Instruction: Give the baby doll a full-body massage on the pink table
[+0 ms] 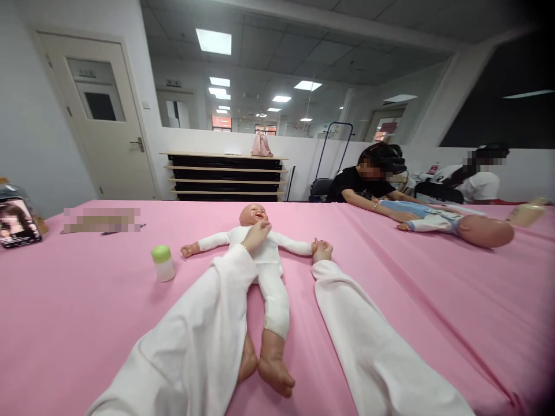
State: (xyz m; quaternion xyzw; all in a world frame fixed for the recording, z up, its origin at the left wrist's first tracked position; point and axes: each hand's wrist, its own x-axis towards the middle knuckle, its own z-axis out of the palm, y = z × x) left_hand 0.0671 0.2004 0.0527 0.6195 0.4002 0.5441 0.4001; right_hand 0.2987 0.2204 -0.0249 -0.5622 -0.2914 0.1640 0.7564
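Doll point(269, 267) lies centre-frame on the pink counter point(108, 323); I judge the step as handling its outstretched arm point(295, 245), right hand point(322, 251) fingers pinching that arm's end, left hand point(256, 236) near its chin, finger closure unclear; next calls for gentle guidance.

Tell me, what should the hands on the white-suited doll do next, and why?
Maybe the right hand could gently lift the baby doll's outstretched arm, because it seems to hold that arm's end while the left hand rests at the doll's upper chest.
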